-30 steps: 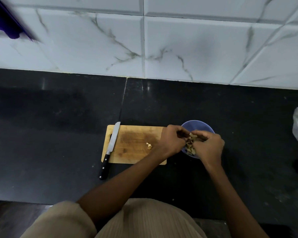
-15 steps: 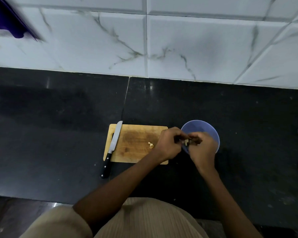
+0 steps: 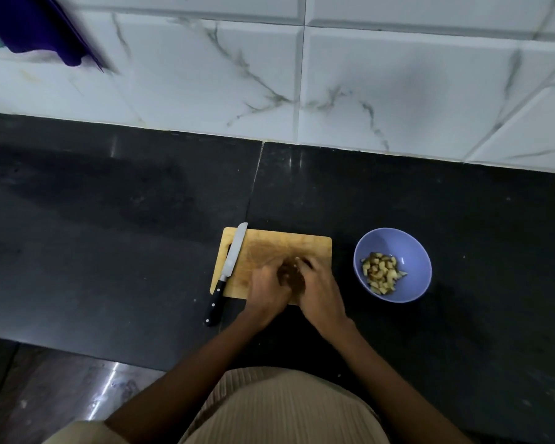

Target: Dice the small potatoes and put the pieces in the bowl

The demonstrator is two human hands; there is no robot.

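Diced pieces (image 3: 382,273) sit heaped in the bowl (image 3: 410,245), which stands on the counter (image 3: 141,219) just right of the board (image 3: 276,248). Both hands are down on the board's near half, side by side and touching. The left hand (image 3: 268,285) and right hand (image 3: 321,288) curl inward over a small spot between them, fingertips (image 3: 303,262) bent down. A pale fleck shows at those tips, likely a leftover bit, but whether either hand really pinches it I cannot tell; the knuckles hide it.

Looks like a sweep for strays. Best to cup the bits together, lift them as one pinch and carry them low across the short gap, so nothing drops on the dark counter. The knife (image 3: 229,270) lies untouched along the board's left edge, handle overhanging toward the person; keep the left wrist clear of it.
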